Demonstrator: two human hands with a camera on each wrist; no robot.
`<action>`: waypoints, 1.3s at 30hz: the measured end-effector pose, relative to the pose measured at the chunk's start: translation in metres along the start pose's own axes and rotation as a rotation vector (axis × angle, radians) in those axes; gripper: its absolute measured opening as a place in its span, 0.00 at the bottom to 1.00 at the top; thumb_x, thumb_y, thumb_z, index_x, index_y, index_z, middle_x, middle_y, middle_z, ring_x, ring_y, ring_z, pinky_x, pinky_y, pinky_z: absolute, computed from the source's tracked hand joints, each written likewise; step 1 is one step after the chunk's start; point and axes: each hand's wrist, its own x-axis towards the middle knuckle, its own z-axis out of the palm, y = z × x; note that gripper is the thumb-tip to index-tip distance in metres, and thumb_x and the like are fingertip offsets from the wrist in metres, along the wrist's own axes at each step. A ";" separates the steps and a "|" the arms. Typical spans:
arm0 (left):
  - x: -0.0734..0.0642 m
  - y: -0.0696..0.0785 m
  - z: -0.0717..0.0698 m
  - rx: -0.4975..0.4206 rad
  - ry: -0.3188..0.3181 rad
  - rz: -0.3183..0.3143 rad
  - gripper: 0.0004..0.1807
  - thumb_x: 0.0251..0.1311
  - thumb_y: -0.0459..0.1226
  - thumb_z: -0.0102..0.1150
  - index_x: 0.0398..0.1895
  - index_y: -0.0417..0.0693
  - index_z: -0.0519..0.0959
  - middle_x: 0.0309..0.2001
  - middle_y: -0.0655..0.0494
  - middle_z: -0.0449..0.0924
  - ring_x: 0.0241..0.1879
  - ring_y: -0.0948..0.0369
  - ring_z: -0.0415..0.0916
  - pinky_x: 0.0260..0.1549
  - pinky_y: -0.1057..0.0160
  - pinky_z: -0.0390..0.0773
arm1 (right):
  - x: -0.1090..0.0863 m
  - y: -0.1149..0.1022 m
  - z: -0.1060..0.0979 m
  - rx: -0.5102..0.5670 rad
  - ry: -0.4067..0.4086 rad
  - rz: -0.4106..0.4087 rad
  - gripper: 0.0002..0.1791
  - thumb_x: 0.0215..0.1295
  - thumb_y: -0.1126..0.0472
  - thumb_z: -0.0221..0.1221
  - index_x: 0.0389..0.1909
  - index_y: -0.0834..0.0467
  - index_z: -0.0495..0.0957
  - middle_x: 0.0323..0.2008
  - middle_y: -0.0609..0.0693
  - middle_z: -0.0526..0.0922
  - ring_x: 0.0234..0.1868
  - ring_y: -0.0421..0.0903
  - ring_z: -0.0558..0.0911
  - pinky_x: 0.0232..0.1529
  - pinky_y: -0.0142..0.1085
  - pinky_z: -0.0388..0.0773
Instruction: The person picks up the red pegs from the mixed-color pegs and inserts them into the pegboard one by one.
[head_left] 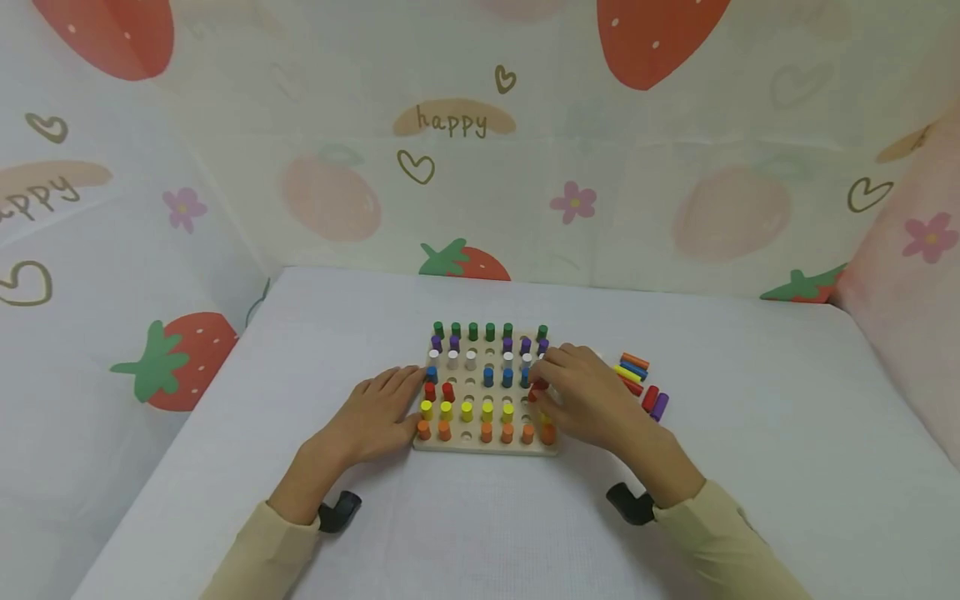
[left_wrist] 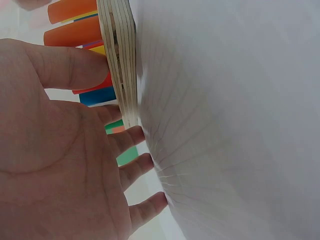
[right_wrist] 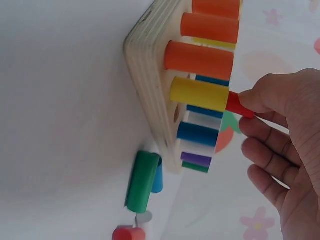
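Note:
A wooden pegboard (head_left: pixel 487 447) on the table bears rows of green, purple, white, blue, red, yellow and orange pegs, with some holes bare. My right hand (head_left: pixel 588 392) is over the board's right side and pinches a red peg (right_wrist: pixel 239 104) between thumb and forefinger. In the right wrist view this peg is partly hidden behind a standing yellow peg (right_wrist: pixel 200 94); whether it sits in a hole I cannot tell. At the board's left edge, my left hand (head_left: pixel 381 414) rests with extended fingers, its thumb (left_wrist: pixel 80 68) against the edge and several fingertips on the table.
Right of the board lie several loose pegs, among them an orange one (head_left: pixel 635 361), a red one (head_left: pixel 650 398) and a purple one (head_left: pixel 660 407). A green peg (right_wrist: pixel 142 182) lies beside the board in the right wrist view. A printed cloth (head_left: pixel 465 200) hangs behind the table.

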 end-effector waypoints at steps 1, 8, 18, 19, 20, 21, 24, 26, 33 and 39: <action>0.000 0.000 0.000 0.002 0.003 -0.005 0.39 0.75 0.47 0.45 0.85 0.43 0.54 0.85 0.41 0.55 0.84 0.38 0.51 0.81 0.30 0.53 | 0.002 -0.001 0.000 0.005 -0.001 -0.005 0.12 0.65 0.57 0.72 0.48 0.54 0.88 0.46 0.48 0.89 0.52 0.49 0.83 0.66 0.48 0.82; 0.000 0.001 0.000 0.002 0.015 0.007 0.38 0.75 0.47 0.45 0.84 0.43 0.56 0.84 0.41 0.56 0.83 0.38 0.52 0.80 0.29 0.54 | 0.009 -0.007 0.001 0.025 -0.016 -0.039 0.11 0.66 0.57 0.71 0.47 0.54 0.87 0.44 0.47 0.89 0.49 0.48 0.82 0.63 0.46 0.82; 0.000 0.000 0.001 -0.022 0.012 0.008 0.39 0.73 0.47 0.46 0.84 0.42 0.56 0.84 0.39 0.56 0.83 0.37 0.52 0.80 0.29 0.53 | 0.020 -0.017 0.009 0.023 -0.059 -0.048 0.10 0.67 0.59 0.70 0.48 0.53 0.87 0.45 0.48 0.89 0.50 0.48 0.82 0.64 0.46 0.82; 0.000 0.000 0.001 -0.020 0.012 0.010 0.39 0.74 0.47 0.46 0.84 0.42 0.56 0.84 0.39 0.56 0.83 0.37 0.52 0.80 0.29 0.53 | 0.021 -0.018 0.009 0.026 -0.060 -0.050 0.10 0.67 0.59 0.70 0.48 0.53 0.87 0.44 0.48 0.89 0.49 0.48 0.82 0.63 0.46 0.82; 0.000 0.000 0.001 -0.020 0.010 0.009 0.39 0.74 0.47 0.46 0.84 0.42 0.56 0.84 0.40 0.56 0.83 0.37 0.52 0.80 0.29 0.53 | 0.022 -0.019 0.010 0.028 -0.060 -0.051 0.10 0.67 0.59 0.70 0.48 0.53 0.88 0.44 0.48 0.88 0.50 0.48 0.82 0.63 0.46 0.82; 0.000 0.001 0.000 -0.021 0.010 0.008 0.39 0.74 0.47 0.46 0.84 0.42 0.55 0.84 0.40 0.56 0.83 0.37 0.52 0.80 0.29 0.53 | 0.023 -0.020 0.010 0.031 -0.057 -0.054 0.10 0.67 0.59 0.70 0.47 0.53 0.88 0.44 0.48 0.89 0.50 0.48 0.82 0.63 0.46 0.82; 0.000 0.001 -0.001 -0.014 0.007 0.009 0.38 0.75 0.46 0.45 0.84 0.43 0.55 0.84 0.41 0.56 0.83 0.38 0.52 0.80 0.29 0.54 | 0.028 -0.022 0.011 0.044 -0.062 -0.065 0.10 0.67 0.60 0.70 0.48 0.54 0.88 0.44 0.49 0.88 0.52 0.50 0.83 0.66 0.48 0.82; 0.000 0.002 -0.001 -0.010 0.004 0.009 0.38 0.75 0.46 0.45 0.85 0.43 0.55 0.84 0.41 0.56 0.83 0.38 0.52 0.80 0.29 0.54 | 0.031 -0.024 0.013 0.031 -0.069 -0.079 0.11 0.67 0.60 0.70 0.49 0.54 0.87 0.45 0.49 0.89 0.53 0.50 0.84 0.67 0.48 0.81; 0.000 0.002 -0.002 -0.009 0.007 0.014 0.38 0.75 0.46 0.45 0.84 0.43 0.56 0.84 0.41 0.57 0.83 0.38 0.53 0.80 0.29 0.54 | 0.039 -0.029 0.015 0.015 -0.088 -0.113 0.09 0.69 0.59 0.69 0.48 0.54 0.88 0.44 0.48 0.89 0.49 0.48 0.84 0.63 0.45 0.82; 0.001 0.002 -0.001 -0.010 0.005 0.013 0.38 0.74 0.47 0.46 0.84 0.43 0.56 0.84 0.41 0.57 0.83 0.37 0.53 0.80 0.28 0.54 | 0.046 -0.035 0.014 0.053 -0.116 -0.116 0.11 0.70 0.60 0.68 0.50 0.54 0.87 0.46 0.49 0.88 0.53 0.50 0.83 0.65 0.46 0.82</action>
